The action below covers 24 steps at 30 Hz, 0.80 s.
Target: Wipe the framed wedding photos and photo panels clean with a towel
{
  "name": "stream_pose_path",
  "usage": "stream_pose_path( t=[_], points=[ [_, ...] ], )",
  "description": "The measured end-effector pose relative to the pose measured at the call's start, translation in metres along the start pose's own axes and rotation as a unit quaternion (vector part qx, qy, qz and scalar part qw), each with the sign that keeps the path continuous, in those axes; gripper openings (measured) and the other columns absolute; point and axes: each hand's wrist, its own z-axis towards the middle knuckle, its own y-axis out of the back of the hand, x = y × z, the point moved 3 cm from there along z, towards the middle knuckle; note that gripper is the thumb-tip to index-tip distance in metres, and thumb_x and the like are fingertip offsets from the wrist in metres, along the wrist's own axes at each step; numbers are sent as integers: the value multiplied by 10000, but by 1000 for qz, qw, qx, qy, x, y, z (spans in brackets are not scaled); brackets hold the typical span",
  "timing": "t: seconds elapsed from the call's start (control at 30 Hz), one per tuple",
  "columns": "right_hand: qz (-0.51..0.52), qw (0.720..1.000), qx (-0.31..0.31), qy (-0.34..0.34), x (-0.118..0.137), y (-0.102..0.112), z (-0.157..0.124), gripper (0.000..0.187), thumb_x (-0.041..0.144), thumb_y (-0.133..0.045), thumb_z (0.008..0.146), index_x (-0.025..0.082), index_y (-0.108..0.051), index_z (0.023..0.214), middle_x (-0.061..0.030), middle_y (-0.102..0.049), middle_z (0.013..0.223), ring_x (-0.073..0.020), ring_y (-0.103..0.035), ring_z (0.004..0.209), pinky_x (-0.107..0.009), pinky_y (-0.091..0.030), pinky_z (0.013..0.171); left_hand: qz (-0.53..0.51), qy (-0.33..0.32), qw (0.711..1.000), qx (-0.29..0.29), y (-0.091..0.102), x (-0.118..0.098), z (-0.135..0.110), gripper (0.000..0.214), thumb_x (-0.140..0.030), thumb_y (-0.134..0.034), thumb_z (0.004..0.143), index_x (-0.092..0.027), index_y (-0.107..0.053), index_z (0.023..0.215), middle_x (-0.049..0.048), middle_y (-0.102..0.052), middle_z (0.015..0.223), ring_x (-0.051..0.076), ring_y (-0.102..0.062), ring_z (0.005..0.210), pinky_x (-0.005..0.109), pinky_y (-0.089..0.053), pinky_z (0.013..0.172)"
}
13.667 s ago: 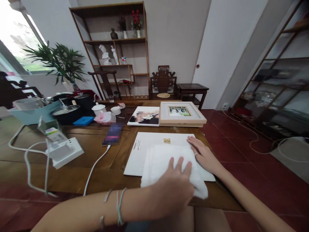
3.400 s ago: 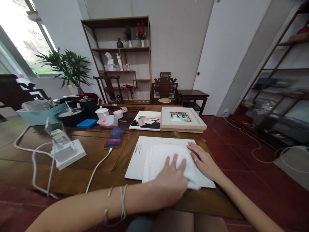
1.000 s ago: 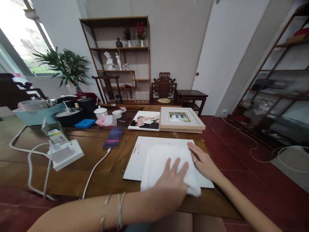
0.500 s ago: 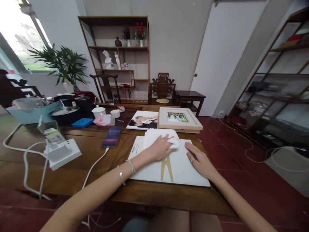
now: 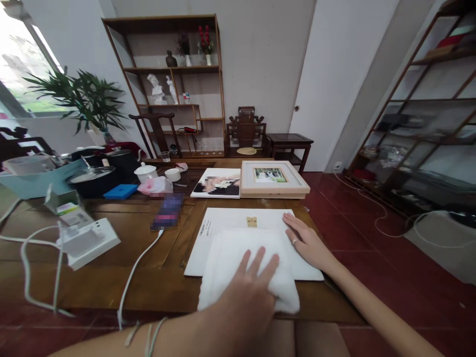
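Note:
A white flat board (image 5: pixel 226 223) with a small gold mark (image 5: pixel 252 221) lies on the wooden table (image 5: pixel 122 248) in front of me. A folded white cloth (image 5: pixel 238 258) rests on its near half. My left hand (image 5: pixel 249 292) presses flat on the cloth, fingers spread. My right hand (image 5: pixel 307 243), wearing a ring, lies flat and open on the board's right edge, beside the cloth.
Behind the board sit a photo print (image 5: pixel 217 182) and a wooden picture frame (image 5: pixel 273 177). Left are a phone (image 5: pixel 167 210) with a white cable, a white power strip (image 5: pixel 87 238), pots (image 5: pixel 94 176), a blue tub and cups. Red tiled floor lies to the right.
Half a second ago my left hand held the cloth at the board's far edge; now hand and cloth are at the near edge. My right hand has stayed on the board.

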Motion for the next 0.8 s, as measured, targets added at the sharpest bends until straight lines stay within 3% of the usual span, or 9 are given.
stream_pose_path(
  t=[0.17,0.23,0.3,0.37,0.5,0.63,0.73,0.8],
  points=[
    [0,1000,-2,1,1,0,0,427,284,-419,850,150,-508,1245,-108,-450,1357,-228,-359,1292,-453,-284,1087,-37,16,999,28,6,70,44,288,-242,-387,899,-217,-621,1064,98,-365,1391,332,-284,1290,497,-289,994],
    [-1,1000,2,2,1,1,0,430,285,-416,852,143,-505,1248,-111,-447,1359,-226,-358,1292,-449,-282,1088,-50,40,998,17,7,98,58,334,-279,-310,937,-193,-610,1054,107,-485,1289,290,-366,1248,437,-331,972],
    [-3,1000,9,1,1,1,0,439,284,-411,853,121,-499,1251,-122,-442,1360,-224,-359,1292,-439,-280,1092,-56,67,996,18,6,118,61,374,-317,-270,951,-172,-605,1030,106,-560,1194,264,-434,1196,396,-358,947],
    [-6,1000,13,1,1,1,0,448,284,-404,855,101,-492,1254,-132,-436,1363,-222,-357,1293,-432,-279,1094,-59,84,995,20,2,129,54,371,-338,-273,951,-176,-588,1061,96,-540,1230,258,-417,1212,392,-340,966],
    [-8,1000,10,6,1,1,0,449,287,-394,860,105,-485,1261,-131,-431,1366,-221,-350,1297,-440,-284,1090,-68,113,991,-6,-6,127,24,367,-351,-298,945,-195,-554,1155,71,-339,1413,255,-226,1329,434,-211,1058],
    [-8,1000,8,6,3,1,-1,447,283,-390,862,111,-483,1264,-132,-429,1367,-222,-350,1297,-447,-284,1087,-72,131,989,-5,-4,104,-8,330,-315,-358,926,-184,-659,961,45,-257,1451,259,-137,1353,478,-151,1086],
    [-11,1000,7,6,5,1,-1,452,277,-390,860,101,-479,1267,-135,-428,1368,-222,-343,1301,-442,-275,1093,-80,102,992,2,8,79,-32,310,-249,-393,906,-182,-678,804,8,-217,1463,261,-110,1357,484,-151,1096],
    [-11,1000,4,7,5,1,0,448,277,-396,859,113,-480,1267,-127,-430,1367,-222,-344,1300,-446,-275,1092,-81,74,994,7,17,66,-46,293,-204,-397,897,-189,-675,806,-11,-214,1463,250,-109,1358,478,-169,1098]
  ],
)
